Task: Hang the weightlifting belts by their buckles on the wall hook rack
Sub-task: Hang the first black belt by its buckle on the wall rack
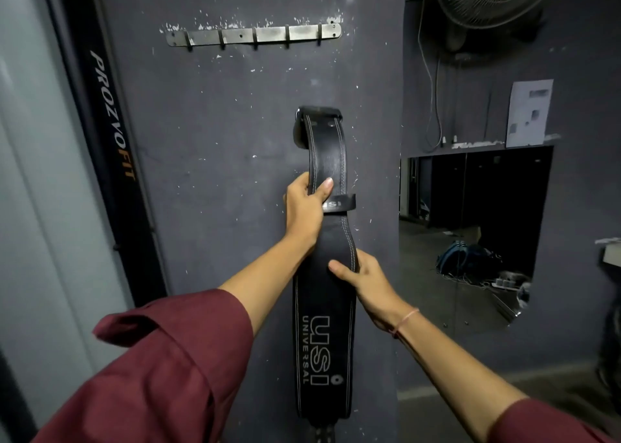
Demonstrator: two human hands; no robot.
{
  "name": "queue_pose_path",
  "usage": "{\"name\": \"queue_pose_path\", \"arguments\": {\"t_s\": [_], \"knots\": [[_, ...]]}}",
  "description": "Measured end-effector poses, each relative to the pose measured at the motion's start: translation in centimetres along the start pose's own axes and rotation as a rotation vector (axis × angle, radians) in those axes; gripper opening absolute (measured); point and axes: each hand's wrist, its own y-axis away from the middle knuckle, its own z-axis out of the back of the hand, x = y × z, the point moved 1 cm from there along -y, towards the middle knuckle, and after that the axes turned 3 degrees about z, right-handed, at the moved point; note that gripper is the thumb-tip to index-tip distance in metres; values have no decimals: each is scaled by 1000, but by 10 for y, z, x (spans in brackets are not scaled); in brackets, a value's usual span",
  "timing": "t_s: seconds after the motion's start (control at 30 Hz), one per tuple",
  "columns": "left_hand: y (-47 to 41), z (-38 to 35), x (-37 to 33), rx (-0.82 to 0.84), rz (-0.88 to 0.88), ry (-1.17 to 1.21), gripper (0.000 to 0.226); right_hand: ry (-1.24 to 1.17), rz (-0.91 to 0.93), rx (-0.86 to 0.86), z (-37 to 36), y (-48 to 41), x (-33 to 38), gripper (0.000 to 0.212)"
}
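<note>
I face a dark grey wall (218,147), scuffed and flecked with white chips, with a metal hook rack (253,35) screwed across it high up, its five small hooks bare. To the left a black upright (112,120) lettered PROZVOFIT leans along the wall's edge. To the right hang a caged fan (487,2), loose cables and a sheet of paper (527,113) above a mirror (470,234) that shows a bag on the floor. Both my arms reach forward in maroon sleeves pushed back. I hold the black leather belt (324,342) upright in front of the wall, well below the rack, its top end curled over to the left. My left hand (304,210) grips the narrow strap, thumb across the front and fingers wrapped behind the left edge. My right hand (364,283), a thin thread at the wrist, pinches the wider part lower down, thumb on the face and fingers round the right edge.
</note>
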Motion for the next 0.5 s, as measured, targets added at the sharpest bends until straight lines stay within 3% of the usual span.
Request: {"name": "queue_pose_path", "arguments": {"t_s": [0.17,0.33,0.5], "knots": [[1,4,9,-65,58,6,8,8,-60,14,4,16,-32,29],[-15,12,0,-163,55,17,9,104,-271,85,13,41,-69,30],[-27,16,-10,-233,39,-24,11,177,-282,97,14,30,-69,21]]}}
